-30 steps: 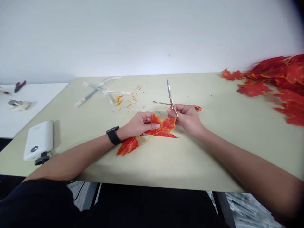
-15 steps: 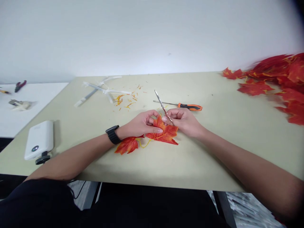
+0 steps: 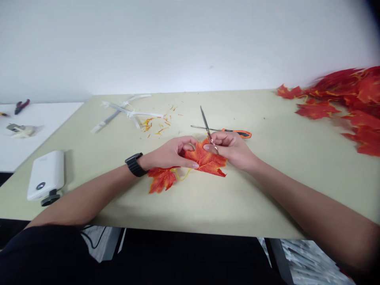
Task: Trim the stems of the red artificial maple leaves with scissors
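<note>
Leaf: the orange-red leaf (image 3: 209,161) is held at the centre of the frame, shifted slightly rightward from half a second ago, with more of its face exposed.
Left hand (image 3: 170,153): the leaf's lower-left part is pinched between thumb and curled fingers, nearer the yellow stem (image 3: 179,180) than before.
Right hand (image 3: 234,150): the scissors (image 3: 207,127) are gripped in curled fingers, the thumb laid over the leaf's upper edge.
Blades: directed toward the top of the frame; repositioning rather than cutting is suggested.

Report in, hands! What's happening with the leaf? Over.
Left hand pinching red-orange leaf. Right hand holding scissors, pointing forward. Screwdriver lying just beyond right hand.
</note>
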Demonstrator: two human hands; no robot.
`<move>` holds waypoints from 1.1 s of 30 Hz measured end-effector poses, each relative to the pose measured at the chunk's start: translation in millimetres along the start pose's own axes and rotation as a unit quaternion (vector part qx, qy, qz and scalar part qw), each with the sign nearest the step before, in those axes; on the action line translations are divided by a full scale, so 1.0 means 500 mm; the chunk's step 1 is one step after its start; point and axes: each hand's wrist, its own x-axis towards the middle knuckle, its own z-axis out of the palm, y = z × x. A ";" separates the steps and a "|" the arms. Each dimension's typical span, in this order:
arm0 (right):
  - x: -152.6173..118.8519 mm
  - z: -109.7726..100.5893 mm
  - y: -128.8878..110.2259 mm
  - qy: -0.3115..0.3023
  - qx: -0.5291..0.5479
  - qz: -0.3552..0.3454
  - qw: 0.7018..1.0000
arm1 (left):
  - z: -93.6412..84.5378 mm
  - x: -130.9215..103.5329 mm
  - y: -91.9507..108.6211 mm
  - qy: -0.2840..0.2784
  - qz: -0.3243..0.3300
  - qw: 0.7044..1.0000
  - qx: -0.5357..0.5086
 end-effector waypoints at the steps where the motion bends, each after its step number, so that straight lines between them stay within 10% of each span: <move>1: 0.001 -0.003 0.001 0.011 0.008 -0.002 1.000 | -0.005 -0.001 0.001 -0.007 -0.004 1.000 0.003; 17: 0.016 -0.036 -0.012 0.164 0.051 -0.019 0.985 | -0.048 0.004 0.009 -0.046 0.083 0.977 0.191; 33: 0.024 -0.055 -0.017 0.227 0.067 -0.016 0.971 | -0.026 0.003 0.001 0.086 0.058 0.982 0.158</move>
